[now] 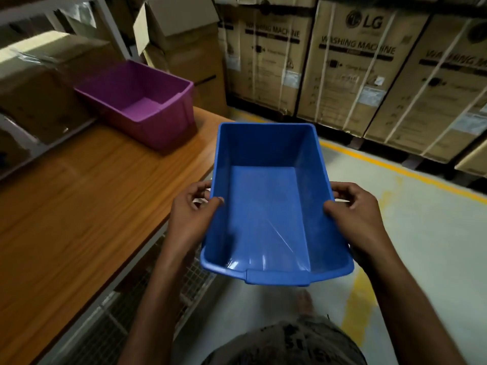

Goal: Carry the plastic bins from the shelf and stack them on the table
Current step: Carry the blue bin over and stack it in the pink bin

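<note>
An empty blue plastic bin (pixel 268 204) is held in front of me, in the air beside the right edge of the wooden table (pixel 79 206). My left hand (pixel 193 214) grips its left rim, thumb inside the wall. My right hand (pixel 353 212) grips the right rim the same way. An empty purple plastic bin (pixel 139 101) stands alone on the far end of the table, upright and open side up.
Cardboard boxes (pixel 47 83) fill a metal rack left of the table. Tall washing machine cartons (pixel 350 67) line the back and right behind a yellow floor line (pixel 395 169). A wire mesh panel (pixel 131 312) runs under the table edge. Grey floor lies to my right.
</note>
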A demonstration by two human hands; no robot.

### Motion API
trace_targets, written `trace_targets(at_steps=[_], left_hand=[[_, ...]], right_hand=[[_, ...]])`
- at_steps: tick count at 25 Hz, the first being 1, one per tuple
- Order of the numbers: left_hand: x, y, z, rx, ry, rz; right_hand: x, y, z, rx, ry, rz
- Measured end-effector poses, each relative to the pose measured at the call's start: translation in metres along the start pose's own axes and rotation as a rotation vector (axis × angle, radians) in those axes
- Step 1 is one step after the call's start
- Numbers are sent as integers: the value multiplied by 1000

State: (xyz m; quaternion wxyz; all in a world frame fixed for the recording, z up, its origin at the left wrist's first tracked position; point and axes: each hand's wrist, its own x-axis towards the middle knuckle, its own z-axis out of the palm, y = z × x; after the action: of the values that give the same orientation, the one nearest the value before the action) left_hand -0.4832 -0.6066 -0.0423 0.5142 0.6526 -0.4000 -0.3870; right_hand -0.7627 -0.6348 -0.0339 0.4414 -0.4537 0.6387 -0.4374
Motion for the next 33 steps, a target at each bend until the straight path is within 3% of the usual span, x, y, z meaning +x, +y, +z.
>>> trace_targets(at_steps=[9,19,26,33], left_hand=[[76,84,38,-146,228,6],[109,140,20,-187,577,71],[169,160,-29,-204,727,237],[240,167,-74,-44,866,311]], right_hand=[[181,-99,14,139,-386,-20],[279,-189,102,234,-835,-86],[309,-247,207,281,-869,-283],[340,-288,307,334,-921,-437]])
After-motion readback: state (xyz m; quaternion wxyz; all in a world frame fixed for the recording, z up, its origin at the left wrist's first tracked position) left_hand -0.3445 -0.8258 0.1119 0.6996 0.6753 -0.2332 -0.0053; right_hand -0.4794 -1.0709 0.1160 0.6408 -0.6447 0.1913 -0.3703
